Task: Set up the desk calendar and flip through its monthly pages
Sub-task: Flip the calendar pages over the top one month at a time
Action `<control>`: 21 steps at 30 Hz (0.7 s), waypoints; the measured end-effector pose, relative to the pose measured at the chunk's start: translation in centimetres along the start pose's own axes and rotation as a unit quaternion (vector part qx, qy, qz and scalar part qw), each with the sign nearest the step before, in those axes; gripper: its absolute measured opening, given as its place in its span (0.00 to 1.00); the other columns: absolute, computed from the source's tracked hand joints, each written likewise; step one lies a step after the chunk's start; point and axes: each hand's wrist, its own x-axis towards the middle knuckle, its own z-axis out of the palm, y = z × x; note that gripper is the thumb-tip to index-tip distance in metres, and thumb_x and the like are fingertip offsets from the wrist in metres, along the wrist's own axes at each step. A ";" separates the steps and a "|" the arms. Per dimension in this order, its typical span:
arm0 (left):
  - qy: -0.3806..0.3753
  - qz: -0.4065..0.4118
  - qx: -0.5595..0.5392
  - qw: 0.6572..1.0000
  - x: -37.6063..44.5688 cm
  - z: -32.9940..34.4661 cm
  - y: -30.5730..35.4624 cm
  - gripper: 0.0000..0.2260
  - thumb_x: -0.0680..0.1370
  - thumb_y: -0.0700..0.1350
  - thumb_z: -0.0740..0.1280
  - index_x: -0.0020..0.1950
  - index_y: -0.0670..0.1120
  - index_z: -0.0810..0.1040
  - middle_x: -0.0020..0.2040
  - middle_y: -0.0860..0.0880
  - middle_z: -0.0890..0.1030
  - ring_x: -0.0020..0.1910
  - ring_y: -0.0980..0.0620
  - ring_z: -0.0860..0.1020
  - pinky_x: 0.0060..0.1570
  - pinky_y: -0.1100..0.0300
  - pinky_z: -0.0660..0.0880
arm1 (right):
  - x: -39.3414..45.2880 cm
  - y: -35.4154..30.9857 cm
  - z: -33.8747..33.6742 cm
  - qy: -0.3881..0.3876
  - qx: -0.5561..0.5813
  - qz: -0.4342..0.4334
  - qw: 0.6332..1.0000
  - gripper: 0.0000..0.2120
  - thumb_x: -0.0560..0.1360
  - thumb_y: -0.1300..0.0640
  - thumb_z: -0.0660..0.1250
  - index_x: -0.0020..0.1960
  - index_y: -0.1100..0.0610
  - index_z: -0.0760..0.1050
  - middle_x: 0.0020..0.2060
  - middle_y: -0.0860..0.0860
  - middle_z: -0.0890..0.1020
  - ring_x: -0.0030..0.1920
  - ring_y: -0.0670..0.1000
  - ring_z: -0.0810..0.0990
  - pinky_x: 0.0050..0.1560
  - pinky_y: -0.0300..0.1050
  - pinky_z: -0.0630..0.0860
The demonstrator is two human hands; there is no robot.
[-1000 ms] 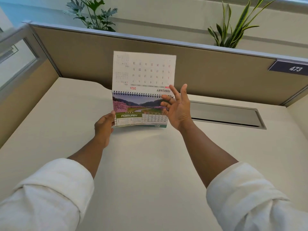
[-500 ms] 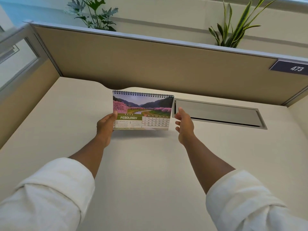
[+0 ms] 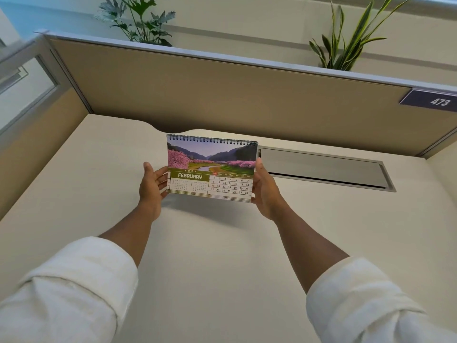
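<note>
Beige desk (image 3: 222, 256): one calendar (image 3: 211, 167) between left hand (image 3: 151, 188), right hand (image 3: 265, 191).

**Pink Blossom and Olive Green on a Cream Desk**

The spiral-bound desk calendar (image 3: 211, 167) between my hands shows a photo of pink blossom trees, green banks, dark blue-grey hills and a pale lilac sky. Below it, an olive-green band carries "FEBRUARY" in white; the date grid is white with dark numerals, its Sunday column in red. Thin olive stripes edge the page bottom, and the wire binding is black. My rolled white sleeves (image 3: 74, 290) frame a smooth cream desk surface (image 3: 210, 268). Behind stands a tan fabric partition panel (image 3: 222, 95) trimmed in silver-grey, bearing a navy number plate (image 3: 431, 101) with white "473". The recessed cable tray lid (image 3: 321, 167) is matte grey. Green leafy plants (image 3: 138, 21) rise beyond.
</note>
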 end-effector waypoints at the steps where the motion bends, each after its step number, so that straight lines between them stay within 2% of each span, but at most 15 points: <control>1: 0.010 0.000 -0.004 1.000 0.1 -0.2 -0.2 0.28 0.81 0.65 0.45 0.59 0.54 0.79 0.52 0.52 0.83 0.51 0.53 0.81 0.46 0.58 0.74 | 0.0 -0.2 0.1 -0.018 0.020 -0.002 1.000 0.33 0.79 0.31 0.47 0.67 0.53 0.74 0.58 0.58 0.84 0.59 0.60 0.82 0.63 0.60 0.76; 3: 0.033 -0.005 -0.020 0.999 0.3 -0.6 -0.4 0.23 0.82 0.61 0.48 0.55 0.55 0.81 0.46 0.52 0.85 0.43 0.54 0.83 0.39 0.60 0.78 | 0.1 -0.9 0.3 -0.042 0.065 0.006 0.997 0.38 0.77 0.29 0.44 0.68 0.55 0.74 0.60 0.61 0.82 0.60 0.63 0.81 0.65 0.60 0.74; 5: 0.061 -0.015 -0.036 0.997 0.6 -0.7 -0.6 0.15 0.82 0.56 0.56 0.45 0.55 0.81 0.38 0.52 0.85 0.35 0.56 0.83 0.36 0.63 0.78 | 0.2 -1.6 0.4 -0.057 0.100 0.017 0.993 0.44 0.74 0.25 0.43 0.68 0.56 0.76 0.62 0.63 0.81 0.62 0.65 0.79 0.67 0.61 0.73; 7: 0.074 -0.014 -0.005 0.997 1.1 -0.8 -1.0 0.11 0.78 0.52 0.64 0.40 0.50 0.81 0.36 0.51 0.84 0.34 0.55 0.82 0.35 0.64 0.76 | 0.3 -2.3 0.5 -0.066 0.131 0.011 0.989 0.46 0.72 0.23 0.43 0.67 0.56 0.76 0.63 0.64 0.79 0.63 0.67 0.78 0.67 0.63 0.72; 9: 0.078 0.007 0.032 0.996 1.7 -0.6 -1.5 0.08 0.77 0.48 0.66 0.46 0.47 0.83 0.42 0.48 0.84 0.37 0.52 0.81 0.36 0.63 0.75 | 0.4 -3.0 0.6 -0.076 0.152 0.001 0.985 0.47 0.71 0.22 0.43 0.68 0.57 0.75 0.64 0.65 0.78 0.63 0.68 0.78 0.66 0.65 0.72; 11: 0.088 0.036 0.102 0.990 2.1 -0.3 -2.0 0.09 0.79 0.47 0.63 0.49 0.46 0.81 0.48 0.46 0.83 0.45 0.46 0.81 0.39 0.60 0.75 | 0.5 -3.7 0.8 -0.092 0.155 -0.008 0.983 0.49 0.70 0.21 0.43 0.69 0.57 0.74 0.64 0.65 0.78 0.62 0.67 0.78 0.65 0.64 0.73; 13: 0.107 0.064 0.191 0.974 2.3 0.0 -2.2 0.07 0.80 0.48 0.61 0.48 0.49 0.78 0.52 0.44 0.82 0.49 0.41 0.80 0.44 0.55 0.77 | 0.7 -4.1 0.9 -0.094 0.165 -0.017 0.982 0.50 0.69 0.20 0.45 0.67 0.58 0.76 0.63 0.62 0.80 0.62 0.63 0.79 0.63 0.60 0.75; 14: 0.105 0.071 0.209 0.970 2.4 0.1 -2.3 0.07 0.79 0.48 0.61 0.50 0.50 0.78 0.55 0.43 0.82 0.52 0.40 0.79 0.49 0.51 0.78 | 0.8 -4.4 1.0 -0.084 0.173 -0.028 0.981 0.49 0.69 0.20 0.45 0.64 0.58 0.78 0.61 0.61 0.81 0.61 0.60 0.80 0.61 0.55 0.75; 16: 0.087 0.071 0.201 0.973 2.6 0.4 -2.3 0.11 0.79 0.47 0.63 0.60 0.49 0.78 0.62 0.45 0.80 0.60 0.41 0.78 0.59 0.48 0.76 | 0.9 -4.8 1.1 -0.055 0.182 -0.055 0.980 0.45 0.69 0.21 0.45 0.54 0.56 0.82 0.50 0.58 0.82 0.49 0.56 0.78 0.49 0.49 0.74; 18: 0.073 0.066 0.199 0.975 2.6 1.0 -2.2 0.17 0.80 0.47 0.64 0.69 0.52 0.72 0.69 0.48 0.75 0.66 0.44 0.74 0.64 0.48 0.71 | 1.0 -5.2 1.3 -0.051 0.204 -0.064 0.975 0.42 0.69 0.20 0.48 0.48 0.54 0.84 0.38 0.54 0.78 0.38 0.53 0.73 0.40 0.46 0.71; 21: 0.062 0.074 0.212 0.972 2.5 1.7 -2.5 0.20 0.81 0.47 0.64 0.72 0.51 0.69 0.72 0.47 0.72 0.68 0.42 0.72 0.67 0.46 0.70 | 1.2 -5.5 1.4 -0.051 0.224 -0.065 0.971 0.42 0.69 0.21 0.50 0.60 0.52 0.81 0.35 0.51 0.75 0.34 0.51 0.71 0.36 0.45 0.69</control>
